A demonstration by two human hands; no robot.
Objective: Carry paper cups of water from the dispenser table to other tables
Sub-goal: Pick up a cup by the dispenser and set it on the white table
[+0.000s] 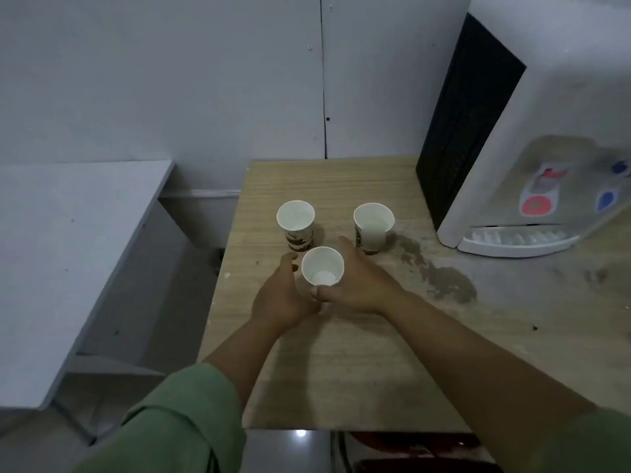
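Observation:
Three white paper cups with dark print stand on the wooden dispenser table. The nearest cup sits between my two hands. My left hand curves around its left side, fingers apart. My right hand wraps its right side, thumb against the front of the cup. Whether the left hand touches the cup is unclear. A second cup stands behind to the left, and a third cup behind to the right, both free.
A white water dispenser with red and blue taps stands at the table's right back. A wet stain spreads in front of it. A grey table stands to the left across a gap. A wall rises behind.

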